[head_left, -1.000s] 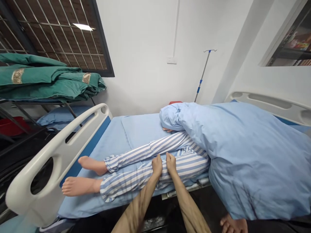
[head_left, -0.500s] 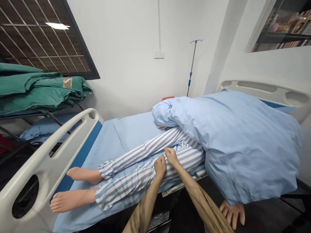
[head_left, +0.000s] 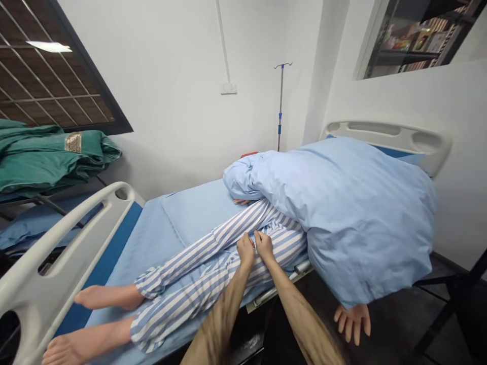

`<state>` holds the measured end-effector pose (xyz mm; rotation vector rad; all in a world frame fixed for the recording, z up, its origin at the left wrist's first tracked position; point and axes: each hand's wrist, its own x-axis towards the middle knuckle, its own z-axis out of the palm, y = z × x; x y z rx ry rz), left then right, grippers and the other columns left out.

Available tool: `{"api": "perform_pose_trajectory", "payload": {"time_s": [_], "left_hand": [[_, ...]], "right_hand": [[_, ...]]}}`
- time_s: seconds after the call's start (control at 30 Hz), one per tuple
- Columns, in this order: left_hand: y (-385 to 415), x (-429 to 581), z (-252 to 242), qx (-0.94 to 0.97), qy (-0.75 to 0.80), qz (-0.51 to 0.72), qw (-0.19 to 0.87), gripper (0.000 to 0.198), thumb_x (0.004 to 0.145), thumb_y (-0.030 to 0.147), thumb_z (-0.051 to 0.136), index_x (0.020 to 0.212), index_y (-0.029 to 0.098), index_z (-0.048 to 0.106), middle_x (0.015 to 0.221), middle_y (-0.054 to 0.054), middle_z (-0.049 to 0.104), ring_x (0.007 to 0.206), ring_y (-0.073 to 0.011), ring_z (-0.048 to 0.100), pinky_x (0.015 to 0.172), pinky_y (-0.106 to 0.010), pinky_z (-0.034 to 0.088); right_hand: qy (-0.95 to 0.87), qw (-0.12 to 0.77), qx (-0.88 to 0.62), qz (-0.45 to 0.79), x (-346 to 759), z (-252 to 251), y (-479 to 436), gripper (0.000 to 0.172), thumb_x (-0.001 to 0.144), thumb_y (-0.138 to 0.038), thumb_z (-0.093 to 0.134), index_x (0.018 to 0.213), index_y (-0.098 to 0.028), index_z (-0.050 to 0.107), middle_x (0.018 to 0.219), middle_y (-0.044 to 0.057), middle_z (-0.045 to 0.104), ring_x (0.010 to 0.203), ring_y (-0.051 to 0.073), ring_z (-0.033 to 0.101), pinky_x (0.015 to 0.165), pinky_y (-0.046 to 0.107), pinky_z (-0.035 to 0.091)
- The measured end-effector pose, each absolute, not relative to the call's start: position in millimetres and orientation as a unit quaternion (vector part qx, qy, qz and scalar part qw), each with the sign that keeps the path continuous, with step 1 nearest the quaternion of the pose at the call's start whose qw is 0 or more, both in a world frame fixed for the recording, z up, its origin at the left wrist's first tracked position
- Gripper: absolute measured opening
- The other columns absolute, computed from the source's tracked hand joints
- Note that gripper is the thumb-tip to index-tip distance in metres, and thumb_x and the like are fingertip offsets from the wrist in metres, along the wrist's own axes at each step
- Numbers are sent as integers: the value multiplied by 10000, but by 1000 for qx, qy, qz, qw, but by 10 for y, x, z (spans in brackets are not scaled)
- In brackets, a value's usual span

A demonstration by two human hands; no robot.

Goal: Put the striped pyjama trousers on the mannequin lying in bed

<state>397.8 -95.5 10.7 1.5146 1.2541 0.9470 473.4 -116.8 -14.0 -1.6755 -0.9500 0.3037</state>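
hospital bed [head_left: 68,228] | striped trousers [head_left: 285,243] | under left fingers [head_left: 245,248], right fingers [head_left: 263,244]

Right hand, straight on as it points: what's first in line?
The striped pajama trousers: the right hand seems already to rest on them, so they come first. Depth is hard to judge from this head view.
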Motion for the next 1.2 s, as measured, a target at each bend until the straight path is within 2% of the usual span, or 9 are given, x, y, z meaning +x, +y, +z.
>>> {"api": "perform_pose_trajectory", "payload": {"time_s": [0.07,0.2,0.3,0.5,0.63,0.87,1.0,1.2], "left_hand": [[-962,4056,105,635,520,376,430,505,961,357,274,494,230,420,520,-26,546,557,-147,527,646,-268,397],[-1026,4050,-4,711,538,305,335,375,954,266,353,665,192,580,748,-78,696,737,-173,615,711,-270,392],[-1051,4021,-37,736,535,268,317,378,971,253,342,718,185,615,830,-98,729,792,-178,634,730,-270,388],[-1062,4031,-16,746,537,264,291,430,972,277,312,574,201,458,686,-84,666,705,-173,581,688,-291,334],[-1071,4025,-79,737,526,290,308,432,947,328,307,539,218,392,596,-59,590,657,-175,537,657,-297,321],[-950,4281,9,625,528,386,426,475,908,384,277,465,236,361,456,-14,448,520,-151,461,589,-286,352],[-948,4469,110,668,500,366,411,471,921,349,264,479,226,374,477,-22,484,533,-144,481,597,-278,357],[-1072,4456,2,733,493,298,362,353,846,239,432,498,215,371,563,-59,589,616,-160,486,636,-308,289]], "right_hand": [[-393,575,-705,129,4745,-176,-1154,454,924,-484,358,548,-229,362,505,-18,443,557,132,391,574,281,245],[-377,596,-696,133,4726,-281,-1129,459,917,-490,382,544,-224,353,510,-17,467,552,127,386,553,268,255],[-398,590,-688,142,4739,-258,-1125,467,905,-494,401,530,-221,350,492,-26,442,539,123,375,545,268,246],[-435,587,-673,114,5049,72,-1198,471,906,-516,377,542,-219,342,493,-49,376,540,107,343,562,265,257],[-429,569,-694,100,5235,57,-1302,451,891,-498,389,529,-230,356,476,-28,395,517,121,357,561,290,251],[-434,543,-718,44,5228,-83,-1360,442,912,-442,367,521,-237,350,474,13,462,512,141,389,583,310,243],[-429,552,-714,40,5234,-79,-1362,438,910,-462,367,535,-236,374,482,17,483,518,150,415,580,303,257],[-424,549,-717,64,5234,-74,-1379,455,882,-539,377,538,-241,384,492,23,497,521,158,424,572,302,283]]}}
